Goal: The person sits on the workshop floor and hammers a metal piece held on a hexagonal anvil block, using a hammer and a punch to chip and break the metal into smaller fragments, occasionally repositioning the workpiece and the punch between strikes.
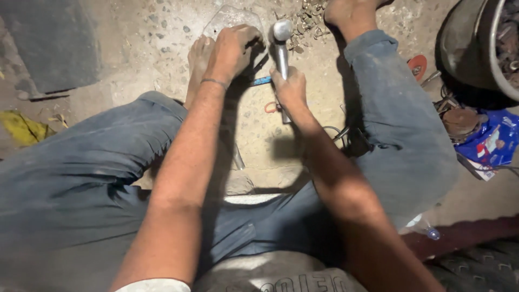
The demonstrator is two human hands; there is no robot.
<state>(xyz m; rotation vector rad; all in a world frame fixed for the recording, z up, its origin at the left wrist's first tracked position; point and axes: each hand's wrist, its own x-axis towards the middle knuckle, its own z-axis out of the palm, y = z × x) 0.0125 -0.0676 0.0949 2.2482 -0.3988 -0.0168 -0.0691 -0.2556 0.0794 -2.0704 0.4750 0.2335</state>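
The hammer (282,40) is standing head-up over the floor (135,48), the right hand (289,86) clenching its handle, while the left hand (233,46) is curling down beside it, pressing a clear sheet (227,16) by the foot (199,54).

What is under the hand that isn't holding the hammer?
Under the left hand lies a flat, clear sheet on the concrete floor. The hand covers what its fingers press on. The right hand grips the hammer.
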